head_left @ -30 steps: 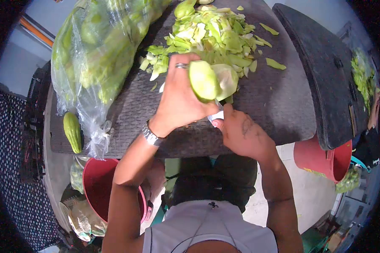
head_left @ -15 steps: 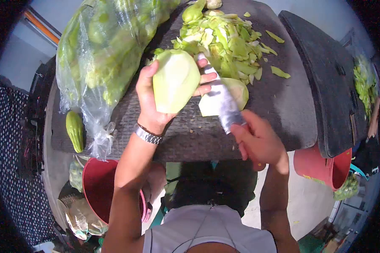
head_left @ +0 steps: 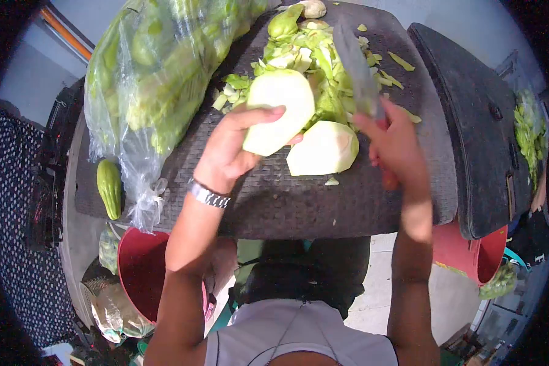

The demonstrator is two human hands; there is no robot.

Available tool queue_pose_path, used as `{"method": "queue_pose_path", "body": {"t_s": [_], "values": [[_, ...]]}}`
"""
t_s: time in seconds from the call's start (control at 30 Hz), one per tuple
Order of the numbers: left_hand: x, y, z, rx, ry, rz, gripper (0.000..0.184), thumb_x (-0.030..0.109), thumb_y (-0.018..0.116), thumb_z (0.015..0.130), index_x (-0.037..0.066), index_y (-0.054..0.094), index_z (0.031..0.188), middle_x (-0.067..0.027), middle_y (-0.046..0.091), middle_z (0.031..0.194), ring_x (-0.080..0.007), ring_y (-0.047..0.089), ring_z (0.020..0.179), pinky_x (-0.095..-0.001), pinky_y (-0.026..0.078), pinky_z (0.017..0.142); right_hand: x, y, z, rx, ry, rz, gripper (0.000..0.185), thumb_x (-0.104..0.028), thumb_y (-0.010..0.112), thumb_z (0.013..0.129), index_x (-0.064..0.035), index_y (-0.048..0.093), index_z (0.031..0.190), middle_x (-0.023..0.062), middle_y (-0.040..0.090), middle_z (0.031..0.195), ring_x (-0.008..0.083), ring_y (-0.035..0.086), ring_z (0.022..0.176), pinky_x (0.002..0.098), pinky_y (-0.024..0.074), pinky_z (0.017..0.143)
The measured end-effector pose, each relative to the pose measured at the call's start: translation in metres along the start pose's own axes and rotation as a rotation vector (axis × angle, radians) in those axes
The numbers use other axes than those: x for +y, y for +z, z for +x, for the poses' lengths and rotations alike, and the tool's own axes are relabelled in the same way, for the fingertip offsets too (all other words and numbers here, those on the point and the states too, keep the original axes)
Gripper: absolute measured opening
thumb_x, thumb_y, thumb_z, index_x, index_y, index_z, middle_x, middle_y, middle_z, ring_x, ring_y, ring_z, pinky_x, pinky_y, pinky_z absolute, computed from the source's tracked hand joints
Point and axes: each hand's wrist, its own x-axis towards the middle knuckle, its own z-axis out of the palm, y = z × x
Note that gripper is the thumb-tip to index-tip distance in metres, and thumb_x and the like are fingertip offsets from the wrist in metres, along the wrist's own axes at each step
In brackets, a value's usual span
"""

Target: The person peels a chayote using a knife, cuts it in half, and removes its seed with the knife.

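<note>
A large, smooth, peeled pale-green fruit (head_left: pixel 279 122), which looks like a green papaya, rests in my left hand (head_left: pixel 229 143). My thumb lies across its face and the fingers are mostly hidden behind it. My right hand (head_left: pixel 396 140) is wrapped around the reddish handle of a broad-bladed knife (head_left: pixel 355 64). Its blade points up and away, slightly blurred, to the right of the fruit and apart from it. A second peeled fruit (head_left: pixel 324 148) lies on the dark textured tabletop (head_left: pixel 274 207) between my hands. Behind it spreads a heap of green peelings (head_left: pixel 314 55).
A clear plastic bag (head_left: pixel 158 79) full of green produce fills the table's left side, with an unpeeled green fruit (head_left: pixel 108 190) near its tied end. Another unpeeled fruit (head_left: pixel 285 22) sits at the back. Red tubs (head_left: pixel 141 268) stand below; a black case-like panel (head_left: pixel 470 122) flanks the right.
My right hand has lifted the knife up and right, away from the fruit. My left hand has moved the fruit right and tilted it, bringing the thumb over its face.
</note>
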Motion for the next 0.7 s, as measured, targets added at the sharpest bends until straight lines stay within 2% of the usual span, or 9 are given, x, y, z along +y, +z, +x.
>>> {"method": "queue_pose_path", "body": {"t_s": [0.03, 0.13, 0.17, 0.27, 0.37, 0.47, 0.57, 0.67, 0.7], "values": [[0.004, -0.003, -0.005, -0.014, 0.039, 0.054, 0.046, 0.005, 0.070, 0.091, -0.005, 0.054, 0.133, -0.0187, 0.067, 0.120, -0.0299, 0.071, 0.106, -0.0463, 0.064, 0.087, 0.007, 0.008, -0.008, 0.001, -0.002, 0.013, 0.042, -0.025, 0.077, 0.092, -0.0010, 0.061, 0.123, 0.0045, 0.063, 0.074, 0.0078, 0.051, 0.046, 0.0276, 0.0432, 0.041], [0.008, -0.014, -0.017, 0.122, 0.119, 0.203, 0.043, 0.004, 0.073, 0.090, -0.004, 0.057, 0.129, -0.0173, 0.068, 0.119, -0.0275, 0.072, 0.102, -0.0435, 0.064, 0.083, 0.002, 0.025, -0.028, 0.067, 0.041, 0.018, 0.043, -0.023, 0.078, 0.091, -0.0011, 0.061, 0.124, 0.0055, 0.065, 0.075, 0.0092, 0.054, 0.048, 0.0285, 0.0445, 0.042], [0.006, -0.019, -0.019, 0.139, 0.154, 0.252, 0.039, 0.002, 0.075, 0.088, -0.003, 0.060, 0.123, -0.0155, 0.069, 0.115, -0.0261, 0.073, 0.098, -0.0424, 0.064, 0.077, 0.001, 0.030, -0.034, 0.096, 0.067, 0.016, 0.043, -0.022, 0.078, 0.091, -0.0013, 0.061, 0.124, 0.0058, 0.065, 0.075, 0.0098, 0.054, 0.048, 0.0289, 0.0450, 0.043], [0.000, -0.034, -0.023, 0.253, 0.185, 0.303, 0.047, 0.006, 0.076, 0.088, -0.001, 0.056, 0.130, -0.0123, 0.070, 0.115, -0.0242, 0.073, 0.098, -0.0372, 0.065, 0.074, 0.015, 0.045, -0.040, 0.144, -0.043, -0.049, 0.044, -0.024, 0.078, 0.091, 0.0005, 0.060, 0.123, 0.0071, 0.066, 0.077, 0.0116, 0.056, 0.049, 0.0296, 0.0458, 0.043], [-0.006, -0.037, -0.030, 0.268, 0.217, 0.162, 0.045, 0.010, 0.078, 0.087, 0.000, 0.059, 0.127, -0.0108, 0.071, 0.113, -0.0225, 0.073, 0.095, -0.0334, 0.064, 0.073, 0.025, 0.059, -0.045, 0.121, 0.005, -0.086, 0.036, -0.020, 0.076, 0.092, -0.0018, 0.059, 0.118, 0.0114, 0.070, 0.077, 0.0221, 0.068, 0.058, 0.0381, 0.0552, 0.055], [-0.016, -0.053, -0.024, 0.258, 0.264, 0.058, 0.042, 0.015, 0.078, 0.087, 0.003, 0.062, 0.125, -0.0098, 0.071, 0.116, -0.0221, 0.073, 0.094, -0.0323, 0.061, 0.073, 0.013, 0.064, -0.054, 0.117, 0.109, 0.042, 0.032, -0.021, 0.074, 0.093, -0.0024, 0.058, 0.113, 0.0096, 0.068, 0.075, 0.0187, 0.065, 0.055, 0.0353, 0.0522, 0.050], [-0.020, -0.031, -0.028, 0.354, 0.310, -0.149, 0.042, 0.019, 0.077, 0.089, 0.003, 0.063, 0.125, -0.0091, 0.071, 0.119, -0.0210, 0.072, 0.094, -0.0325, 0.057, 0.073, 0.020, 0.064, -0.050, 0.266, 0.072, 0.279, 0.030, -0.020, 0.073, 0.095, -0.0024, 0.057, 0.114, 0.0074, 0.067, 0.075, 0.0137, 0.061, 0.052, 0.0321, 0.0484, 0.045], [-0.025, -0.025, -0.015, 0.414, 0.392, -0.368, 0.044, 0.019, 0.077, 0.090, 0.002, 0.062, 0.127, -0.0090, 0.071, 0.121, -0.0217, 0.071, 0.098, -0.0324, 0.054, 0.073, 0.012, 0.053, -0.046, 0.285, -0.129, 0.428, 0.025, -0.014, 0.069, 0.097, -0.0036, 0.058, 0.118, 0.0008, 0.059, 0.071, 0.0082, 0.050, 0.045, 0.0260, 0.0428, 0.043], [-0.025, -0.032, -0.014, 0.250, 0.381, -0.378, 0.044, 0.018, 0.074, 0.092, 0.000, 0.061, 0.129, -0.0143, 0.070, 0.124, -0.0268, 0.070, 0.107, -0.0344, 0.059, 0.075, 0.008, 0.051, -0.043, 0.274, -0.191, 0.429, 0.024, -0.013, 0.068, 0.098, -0.0037, 0.058, 0.118, 0.0008, 0.060, 0.072, 0.0081, 0.051, 0.046, 0.0256, 0.0426, 0.043]]}}
